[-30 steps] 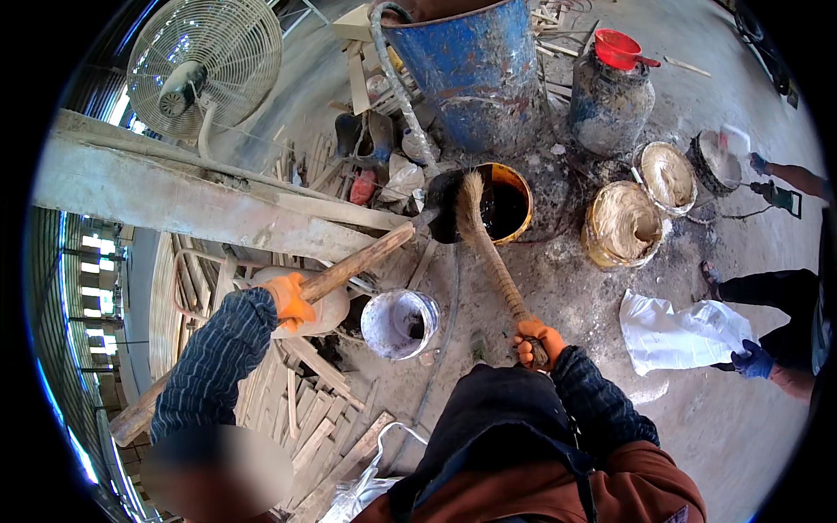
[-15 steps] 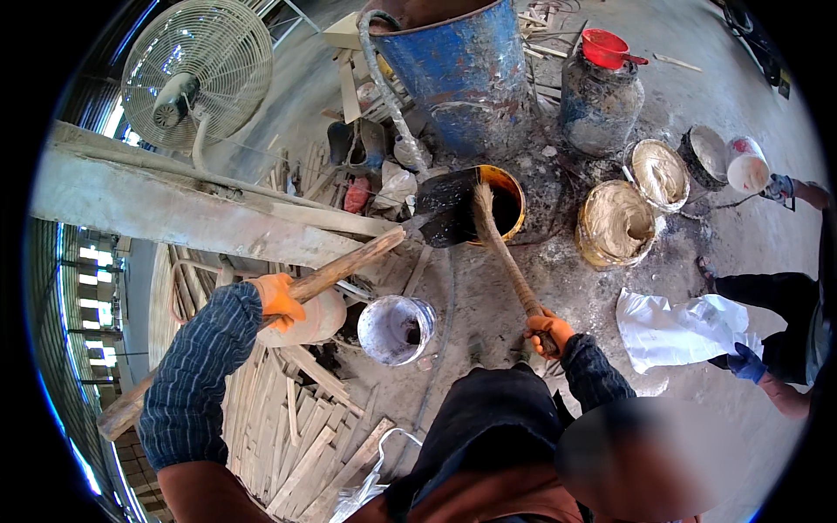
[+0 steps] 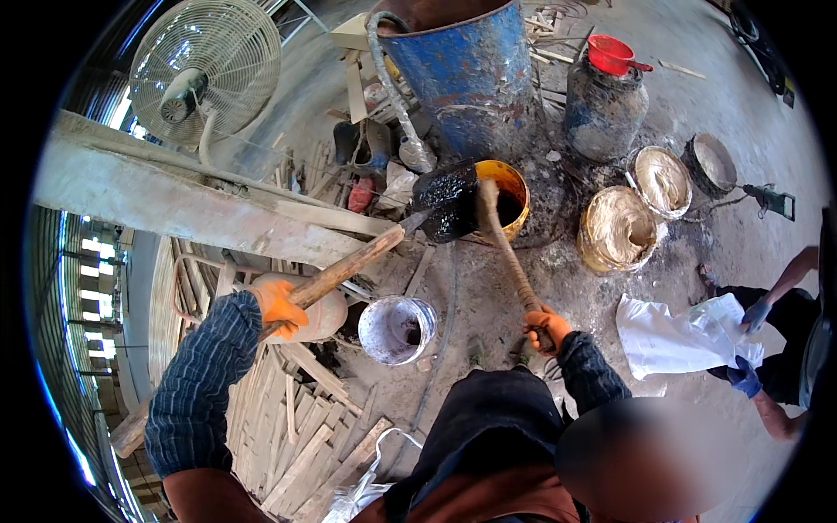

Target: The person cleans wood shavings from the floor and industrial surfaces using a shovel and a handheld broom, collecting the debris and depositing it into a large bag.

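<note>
My left hand (image 3: 281, 307), in an orange glove, is closed round the long wooden handle of a shovel (image 3: 353, 272). The shovel's black, wet-looking blade rests at the left side of a yellow bucket (image 3: 514, 179). Dark material shows inside the bucket. Also orange-gloved, my right hand (image 3: 547, 329) grips the near end of a rough, wrapped-looking brush (image 3: 506, 253). Its pale bristly end dips into the bucket beside the blade, and its very tip is hidden there. A white bucket (image 3: 379, 342) with residue inside stands between my hands, nearer to me.
A large blue drum (image 3: 475, 83) stands beyond the yellow bucket. To the right are buckets of beige paste (image 3: 617, 228) and a power mixer (image 3: 772, 200). Another person's gloved hands touch a white sack (image 3: 667, 336). Left are a beam (image 3: 200, 205), a fan (image 3: 205, 74) and wood strips (image 3: 292, 436).
The brush end and shovel blade have shifted slightly in the bucket. At right, the other person's raised hand has come down to the sack; the pale bucket there is gone, showing the mixer.
</note>
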Tool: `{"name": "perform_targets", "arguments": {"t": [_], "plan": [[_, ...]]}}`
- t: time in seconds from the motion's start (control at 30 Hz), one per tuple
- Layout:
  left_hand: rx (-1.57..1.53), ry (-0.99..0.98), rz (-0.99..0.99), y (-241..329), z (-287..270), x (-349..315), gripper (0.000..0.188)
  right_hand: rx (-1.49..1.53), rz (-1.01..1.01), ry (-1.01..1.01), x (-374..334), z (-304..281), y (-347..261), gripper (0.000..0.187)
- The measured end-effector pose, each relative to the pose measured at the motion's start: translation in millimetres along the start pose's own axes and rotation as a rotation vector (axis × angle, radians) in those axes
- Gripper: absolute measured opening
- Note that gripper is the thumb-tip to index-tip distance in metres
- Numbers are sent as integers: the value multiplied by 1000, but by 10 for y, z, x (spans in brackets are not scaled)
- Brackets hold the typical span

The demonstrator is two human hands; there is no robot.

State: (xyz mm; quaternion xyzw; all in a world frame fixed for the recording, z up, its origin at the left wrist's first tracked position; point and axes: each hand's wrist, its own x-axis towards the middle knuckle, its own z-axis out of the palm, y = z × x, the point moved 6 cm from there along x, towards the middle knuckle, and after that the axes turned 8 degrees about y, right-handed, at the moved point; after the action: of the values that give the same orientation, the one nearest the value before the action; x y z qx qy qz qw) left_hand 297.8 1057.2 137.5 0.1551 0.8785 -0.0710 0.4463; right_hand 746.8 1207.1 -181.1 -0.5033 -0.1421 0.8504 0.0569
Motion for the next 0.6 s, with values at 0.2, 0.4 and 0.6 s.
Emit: {"name": "perform_targets", "arguments": {"t": [0.2,0.4,0.6], "plan": [[-94,-74,-18,-263,184,-65,67,-148,-115,100,-102,-243,-415,88],[-362,-180,33,-992,759,44,59,38,47,17,-135,-458,-404,73],[-607,-219,3,-1336,1747,-50,43,-290,-88,89,-170,-166,-382,83]]}}
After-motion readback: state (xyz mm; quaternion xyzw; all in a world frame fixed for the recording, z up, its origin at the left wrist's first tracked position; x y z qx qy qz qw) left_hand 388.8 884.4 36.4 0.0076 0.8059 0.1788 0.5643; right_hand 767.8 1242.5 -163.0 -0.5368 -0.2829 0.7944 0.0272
